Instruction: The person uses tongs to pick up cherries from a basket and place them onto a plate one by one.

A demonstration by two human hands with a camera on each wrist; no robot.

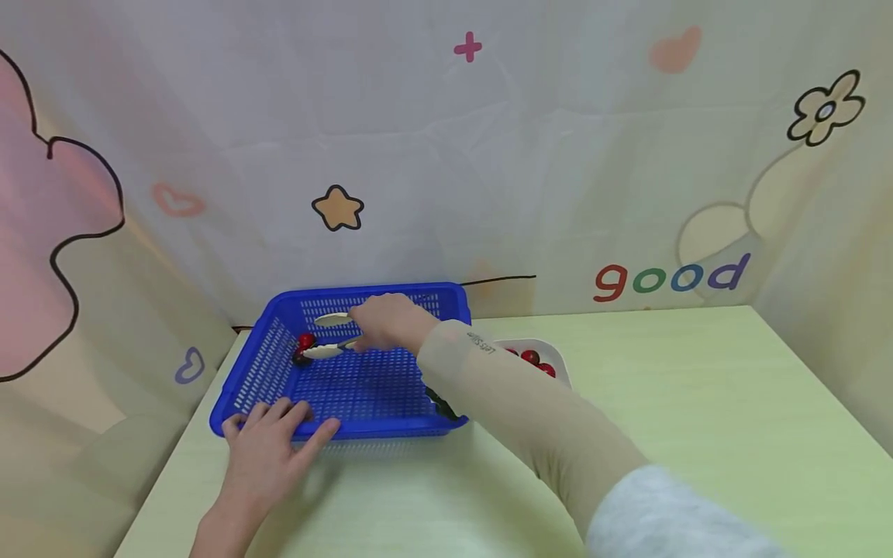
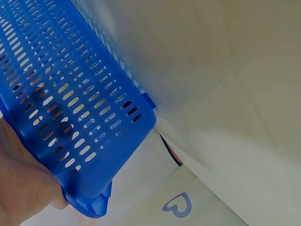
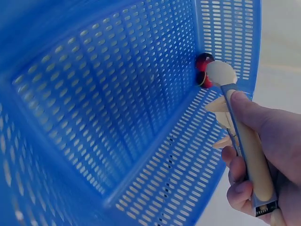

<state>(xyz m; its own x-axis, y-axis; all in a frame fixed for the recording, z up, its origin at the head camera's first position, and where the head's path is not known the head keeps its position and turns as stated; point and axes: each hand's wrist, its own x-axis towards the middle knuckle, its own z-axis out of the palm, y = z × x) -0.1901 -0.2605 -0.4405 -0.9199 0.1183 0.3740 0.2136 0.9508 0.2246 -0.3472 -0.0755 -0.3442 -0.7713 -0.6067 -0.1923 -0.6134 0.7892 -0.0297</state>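
My right hand (image 1: 391,322) grips a pair of tongs (image 3: 250,150) with pale, spoon-like tips, reaching over the blue basket (image 1: 363,427). The tips stand apart, and the lower one is close to two small round red-and-dark fruits (image 3: 204,61) in the basket's far left part; whether it touches them I cannot tell. At the near left rim, my left hand (image 1: 268,453) holds the basket, its fingers hooked over the edge. Through the holes in the left wrist view, dark finger shapes show behind the basket wall (image 2: 120,150).
A white tray (image 1: 556,358) with several similar red fruits stands right of the basket, partly behind my right sleeve (image 1: 516,403). Something dark green (image 1: 441,404) lies in the basket's near right corner, mostly hidden by the sleeve. A printed curtain (image 1: 418,155) hangs behind the table (image 1: 684,418).
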